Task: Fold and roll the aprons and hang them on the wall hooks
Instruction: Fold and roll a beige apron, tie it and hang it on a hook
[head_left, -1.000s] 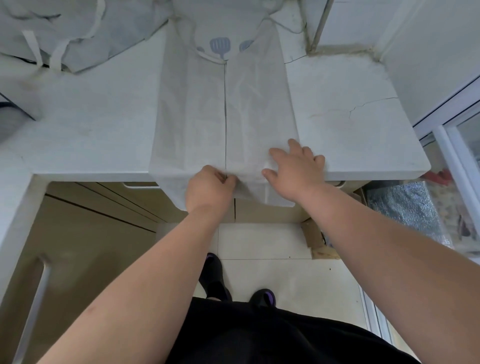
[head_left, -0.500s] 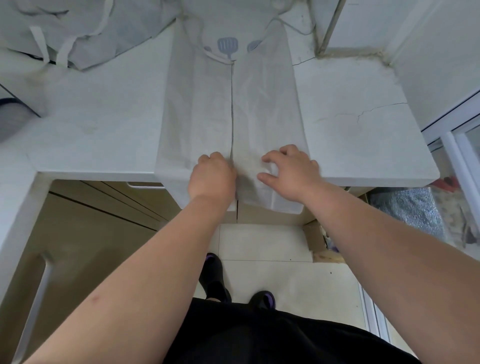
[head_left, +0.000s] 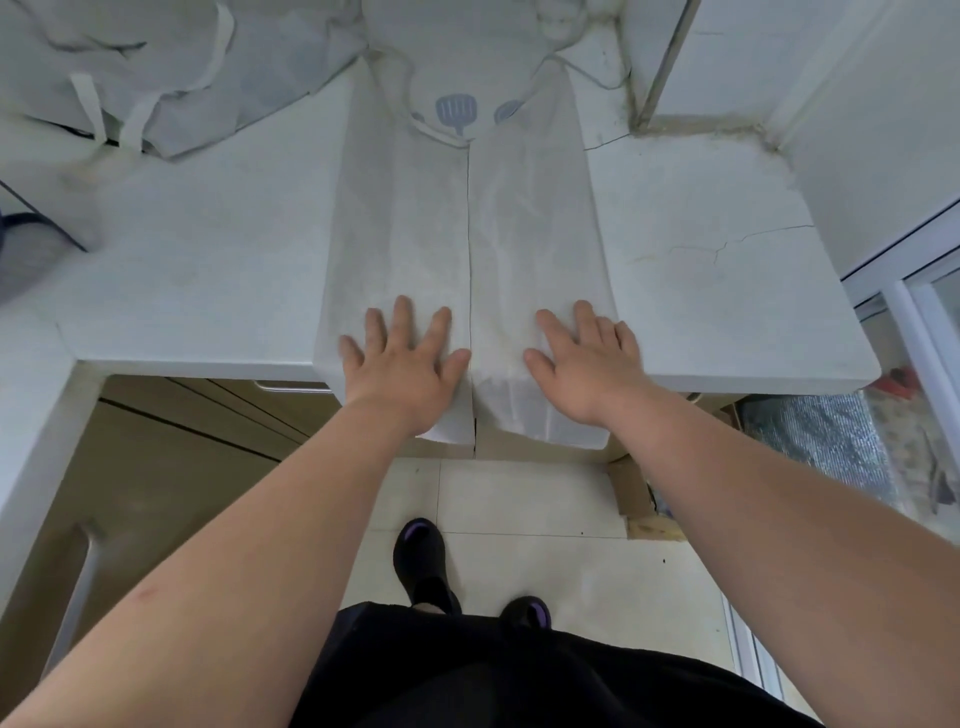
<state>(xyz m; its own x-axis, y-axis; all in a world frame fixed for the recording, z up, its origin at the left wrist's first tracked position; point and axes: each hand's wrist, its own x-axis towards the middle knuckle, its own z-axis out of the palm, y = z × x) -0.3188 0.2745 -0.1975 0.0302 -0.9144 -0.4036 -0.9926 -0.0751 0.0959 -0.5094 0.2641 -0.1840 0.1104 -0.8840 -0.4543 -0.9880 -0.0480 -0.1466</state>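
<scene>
both hands (head_left: 402, 364) flat on apron (head_left: 519, 234)

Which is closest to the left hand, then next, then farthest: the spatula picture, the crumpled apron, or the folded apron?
1. Folded apron: under the left hand, which presses on it.
2. Spatula picture: straight ahead, at the apron's top.
3. Crumpled apron: far back on the left.

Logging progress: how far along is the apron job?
Done: the white apron with blue spatula print has both sides folded to the middle. In hand: left hand and right hand press it flat. Left: rolling, hanging, and the crumpled white apron.
</scene>
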